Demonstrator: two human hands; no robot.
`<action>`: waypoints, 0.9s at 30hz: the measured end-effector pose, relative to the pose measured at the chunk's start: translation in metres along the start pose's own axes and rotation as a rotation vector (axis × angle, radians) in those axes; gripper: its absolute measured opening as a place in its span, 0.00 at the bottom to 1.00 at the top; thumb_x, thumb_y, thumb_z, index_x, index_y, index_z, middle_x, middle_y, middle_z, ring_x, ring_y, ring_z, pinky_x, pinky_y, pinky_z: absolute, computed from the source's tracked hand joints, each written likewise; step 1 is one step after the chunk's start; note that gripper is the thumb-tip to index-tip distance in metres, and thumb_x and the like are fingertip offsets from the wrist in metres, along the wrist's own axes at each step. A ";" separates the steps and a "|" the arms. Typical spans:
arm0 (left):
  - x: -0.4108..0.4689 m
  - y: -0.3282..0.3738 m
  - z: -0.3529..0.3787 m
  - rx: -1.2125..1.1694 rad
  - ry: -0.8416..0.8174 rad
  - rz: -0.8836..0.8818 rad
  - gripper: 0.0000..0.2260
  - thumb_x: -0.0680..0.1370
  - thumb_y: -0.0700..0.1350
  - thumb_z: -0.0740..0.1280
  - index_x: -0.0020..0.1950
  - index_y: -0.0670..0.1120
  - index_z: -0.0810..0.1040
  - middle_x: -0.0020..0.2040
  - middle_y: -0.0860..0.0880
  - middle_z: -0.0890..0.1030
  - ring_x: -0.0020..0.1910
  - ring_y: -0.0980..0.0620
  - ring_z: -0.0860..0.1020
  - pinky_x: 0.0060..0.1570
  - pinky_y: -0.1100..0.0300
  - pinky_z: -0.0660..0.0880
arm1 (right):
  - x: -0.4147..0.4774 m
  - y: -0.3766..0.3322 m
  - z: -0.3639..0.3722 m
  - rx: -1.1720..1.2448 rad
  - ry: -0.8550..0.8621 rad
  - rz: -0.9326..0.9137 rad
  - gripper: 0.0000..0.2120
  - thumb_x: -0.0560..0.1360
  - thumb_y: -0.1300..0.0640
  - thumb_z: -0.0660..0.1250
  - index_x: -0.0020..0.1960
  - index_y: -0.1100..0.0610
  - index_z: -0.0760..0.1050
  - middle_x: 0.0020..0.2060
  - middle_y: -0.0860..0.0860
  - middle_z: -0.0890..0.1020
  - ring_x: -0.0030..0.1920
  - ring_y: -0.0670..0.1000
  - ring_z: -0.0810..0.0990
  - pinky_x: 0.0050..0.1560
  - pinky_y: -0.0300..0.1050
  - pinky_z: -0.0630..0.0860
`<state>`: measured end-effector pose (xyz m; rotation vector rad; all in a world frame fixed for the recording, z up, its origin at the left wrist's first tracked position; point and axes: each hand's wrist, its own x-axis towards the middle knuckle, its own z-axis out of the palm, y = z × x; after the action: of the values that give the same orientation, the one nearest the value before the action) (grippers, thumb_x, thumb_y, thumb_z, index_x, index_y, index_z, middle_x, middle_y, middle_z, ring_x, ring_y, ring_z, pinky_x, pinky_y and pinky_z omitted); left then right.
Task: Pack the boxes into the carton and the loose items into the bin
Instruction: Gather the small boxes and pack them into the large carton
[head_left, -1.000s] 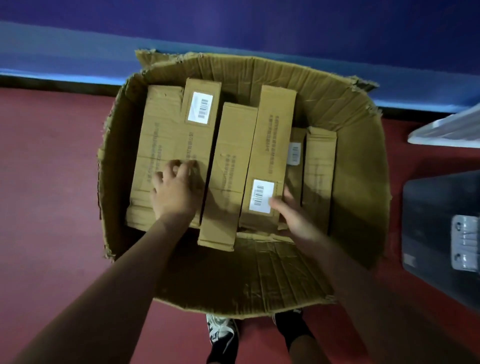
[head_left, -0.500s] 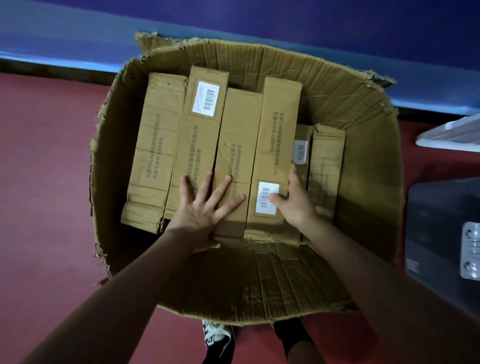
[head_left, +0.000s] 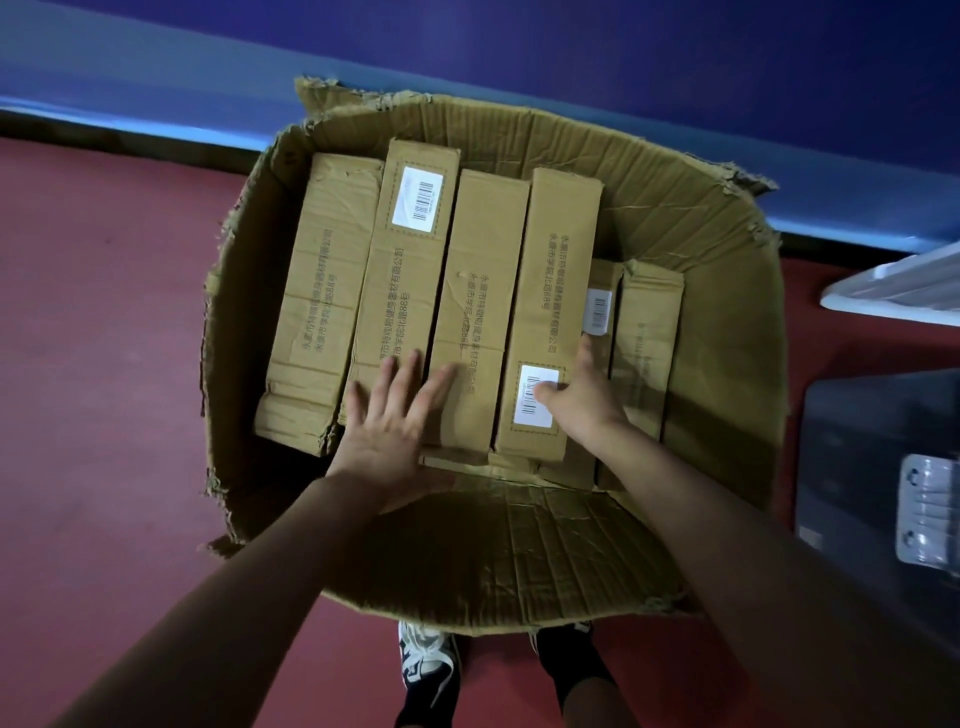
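Fingers (head_left: 413, 374) of the left hand (head_left: 389, 431) lie spread and flat, pressing on the near ends of the second box (head_left: 400, 291) and third box (head_left: 478, 291) and gripping nothing. Over at four o'clock in the carton (head_left: 519, 545), the right hand (head_left: 584, 410) grips the fourth box (head_left: 556, 291), thumb laid across its barcode label (head_left: 525, 413) and fingers going down its right side, where I lose sight of them. Two shoes (head_left: 426, 670) stand at six o'clock, just behind the carton's creased near wall. Inside I count six boxes: four long ones side by side, starting with the first box (head_left: 322, 291) at nine o'clock, then a narrow fifth box (head_left: 605, 275) and a sixth box (head_left: 649, 332) sitting lower toward three o'clock. Three white barcode labels show in all, the other two on the second and fifth boxes. One dark bin (head_left: 857, 441) with a clear latch (head_left: 930, 514) sits on the red floor (head_left: 104, 364) at three o'clock, apart from the carton. One pale lid (head_left: 893, 280) lies at two o'clock. At twelve runs the blue wall (head_left: 519, 41).
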<state>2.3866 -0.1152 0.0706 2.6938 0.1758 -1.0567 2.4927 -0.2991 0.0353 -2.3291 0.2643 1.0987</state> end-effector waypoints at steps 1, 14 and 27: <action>-0.011 -0.003 0.003 -0.094 0.011 -0.029 0.49 0.70 0.66 0.65 0.74 0.57 0.30 0.76 0.49 0.33 0.75 0.46 0.33 0.73 0.42 0.39 | -0.004 -0.001 -0.001 -0.014 0.011 0.012 0.38 0.77 0.54 0.63 0.78 0.50 0.44 0.72 0.54 0.67 0.61 0.56 0.76 0.51 0.49 0.78; -0.087 -0.010 -0.081 -0.485 0.099 -0.024 0.17 0.80 0.47 0.60 0.68 0.54 0.64 0.55 0.53 0.78 0.55 0.52 0.76 0.56 0.56 0.74 | -0.101 -0.021 -0.052 -0.414 -0.181 -0.003 0.13 0.77 0.54 0.61 0.60 0.52 0.76 0.61 0.53 0.78 0.61 0.55 0.75 0.60 0.46 0.73; -0.212 0.029 -0.225 -0.158 -0.028 0.126 0.13 0.80 0.50 0.57 0.64 0.51 0.72 0.58 0.48 0.79 0.55 0.47 0.76 0.53 0.55 0.73 | -0.295 -0.127 -0.137 -0.439 -0.083 -0.206 0.11 0.78 0.56 0.59 0.57 0.54 0.77 0.57 0.53 0.79 0.56 0.54 0.77 0.49 0.43 0.71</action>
<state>2.3843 -0.0882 0.3794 2.5119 0.0792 -0.9985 2.4413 -0.2843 0.3799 -2.6034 -0.2718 1.2401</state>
